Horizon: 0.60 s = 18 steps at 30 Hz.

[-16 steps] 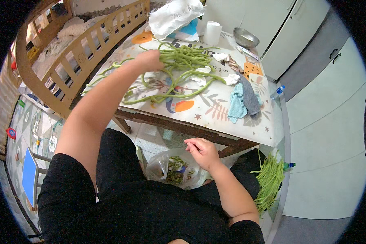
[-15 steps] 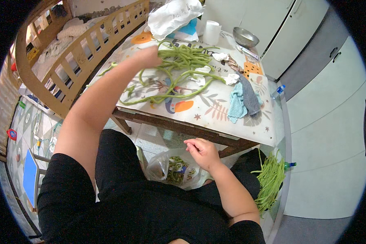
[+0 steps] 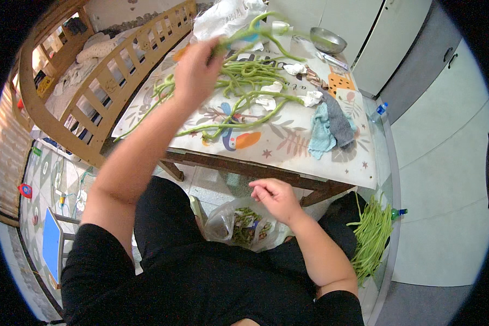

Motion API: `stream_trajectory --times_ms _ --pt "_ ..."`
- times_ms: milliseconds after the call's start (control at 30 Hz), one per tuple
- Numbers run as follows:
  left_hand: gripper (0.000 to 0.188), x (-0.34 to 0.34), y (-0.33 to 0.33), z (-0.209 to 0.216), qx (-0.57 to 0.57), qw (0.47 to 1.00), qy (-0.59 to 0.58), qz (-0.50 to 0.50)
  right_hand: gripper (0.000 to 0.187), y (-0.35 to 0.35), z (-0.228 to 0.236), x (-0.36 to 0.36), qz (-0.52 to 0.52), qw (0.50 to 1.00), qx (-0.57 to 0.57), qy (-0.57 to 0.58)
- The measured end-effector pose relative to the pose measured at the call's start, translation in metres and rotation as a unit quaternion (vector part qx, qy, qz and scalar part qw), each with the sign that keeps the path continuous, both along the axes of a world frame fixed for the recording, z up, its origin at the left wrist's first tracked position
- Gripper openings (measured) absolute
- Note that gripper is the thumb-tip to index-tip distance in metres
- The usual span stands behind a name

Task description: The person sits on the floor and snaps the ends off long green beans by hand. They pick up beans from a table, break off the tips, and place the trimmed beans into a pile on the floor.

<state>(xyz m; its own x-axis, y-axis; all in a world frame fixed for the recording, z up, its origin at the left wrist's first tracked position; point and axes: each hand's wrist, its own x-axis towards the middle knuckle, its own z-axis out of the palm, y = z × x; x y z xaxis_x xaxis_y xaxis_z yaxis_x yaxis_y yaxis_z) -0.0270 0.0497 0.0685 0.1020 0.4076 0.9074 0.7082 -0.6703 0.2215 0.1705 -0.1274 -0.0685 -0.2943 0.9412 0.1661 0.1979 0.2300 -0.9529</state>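
Raised above the table, my left hand (image 3: 198,70) is closed round a few long green beans (image 3: 255,30), which are blurred by motion and stretch off to the right. Below it, a loose heap of long beans (image 3: 250,73) lies on the patterned tabletop. My right hand (image 3: 279,200) hovers in front of the table edge with fingers curled and thumb pressed to them; the inside of its grip is hidden. Under that hand, a clear plastic bag (image 3: 220,223) between my legs contains bean scraps (image 3: 247,225). A thick bundle of long beans (image 3: 372,239) rests beside my right leg.
Crumpled white tissues (image 3: 312,98), a light blue cloth (image 3: 321,133) and a grey cloth (image 3: 339,127) lie on the table's right side. A metal bowl (image 3: 328,41) and a white plastic bag (image 3: 223,22) stand at the back. A wooden bed rail (image 3: 108,76) borders the left.
My left hand has lifted from the heap, drawing a few long beans up off the table. My right hand stays curled in nearly the same place. The view has shifted slightly.
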Motion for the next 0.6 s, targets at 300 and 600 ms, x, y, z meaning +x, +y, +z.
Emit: stream_trajectory --times_ms 300,600 --pt "0.043 0.037 -0.113 -0.115 -0.044 0.98 0.133 -0.144 0.056 0.023 0.032 -0.002 0.075 0.854 -0.15 0.492" --pt "0.04 0.015 -0.119 -0.124 -0.032 0.949 0.239 -0.201 0.032 0.029 0.054 0.0 -0.07 0.831 -0.123 0.538"
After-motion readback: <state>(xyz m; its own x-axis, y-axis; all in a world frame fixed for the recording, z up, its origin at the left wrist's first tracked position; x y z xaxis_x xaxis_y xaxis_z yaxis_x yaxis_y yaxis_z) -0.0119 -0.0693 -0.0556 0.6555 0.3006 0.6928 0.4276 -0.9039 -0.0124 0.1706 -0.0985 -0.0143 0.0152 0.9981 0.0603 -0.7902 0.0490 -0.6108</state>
